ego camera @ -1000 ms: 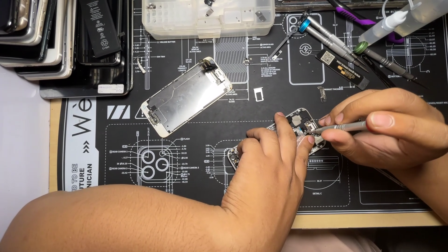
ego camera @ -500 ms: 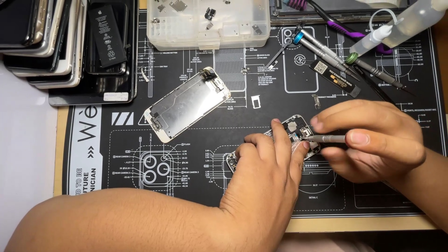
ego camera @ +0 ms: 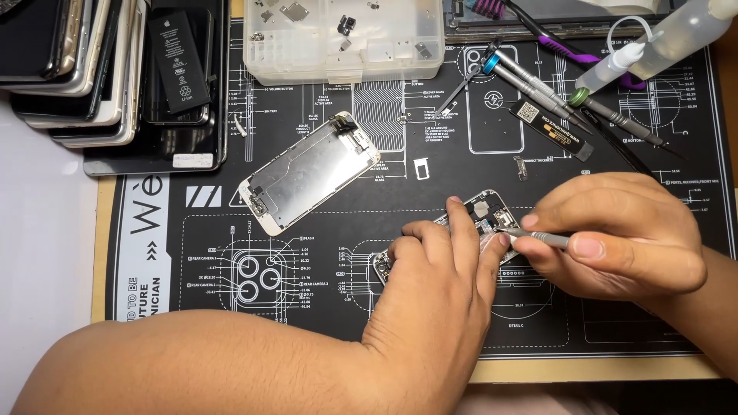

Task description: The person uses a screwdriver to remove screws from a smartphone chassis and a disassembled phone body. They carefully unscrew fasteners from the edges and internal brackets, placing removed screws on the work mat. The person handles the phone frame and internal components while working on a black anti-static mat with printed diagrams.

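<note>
left hand (ego camera: pixel 438 284) covers phone body (ego camera: pixel 486 213); screen panel (ego camera: pixel 310 172), 2 screwdrivers (ego camera: pixel 530 84) near.

Bright, even overhead light, soft shadows, mild glare on metal, sharp focus throughout

Opened phone (ego camera: pixel 486 214) mostly hidden under hands; tool (ego camera: pixel 538 238) tip contact unclear.

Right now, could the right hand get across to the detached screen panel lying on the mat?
Probably not directly: the left hand and the opened phone lie between the right hand and the screen panel, and the right hand holds a tool.
</note>
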